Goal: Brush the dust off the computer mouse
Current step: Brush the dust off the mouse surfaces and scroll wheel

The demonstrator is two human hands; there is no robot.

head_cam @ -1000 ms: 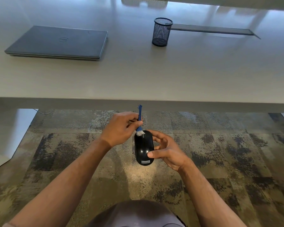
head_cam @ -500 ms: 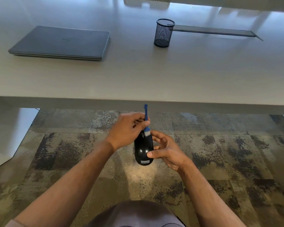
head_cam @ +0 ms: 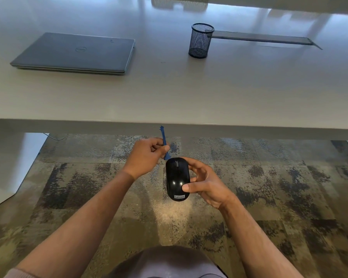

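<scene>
Ahead, the bench [head_cam: 189, 97] carries a closed laptop [head_cam: 74, 52] and mesh cup [head_cam: 200, 41]; left hand [head_cam: 145, 155] fingers pinch a blue brush [head_cam: 164, 143], its bristles seemingly hidden, while right hand [head_cam: 205, 183] fingers grasp the mouse [head_cam: 177, 177].

Hidden and cut-off parts around the 2 hands

The blue brush [head_cam: 163, 139] was blurred, its middle covered by the left hand [head_cam: 146, 155] that pinched it, and its bristle end vanished behind the front of the black mouse [head_cam: 177, 178], so contact there could not be judged. The right hand [head_cam: 204, 184] covered the mouse's right side, with its fingers largely tucked behind the body; only the thumb lay on top. Both forearms ran out of the bottom edge. Far beyond the hands, the desk [head_cam: 229, 93] was cut by the left, right and top edges, and the logo on the closed laptop [head_cam: 74, 53] was too small to read.
</scene>
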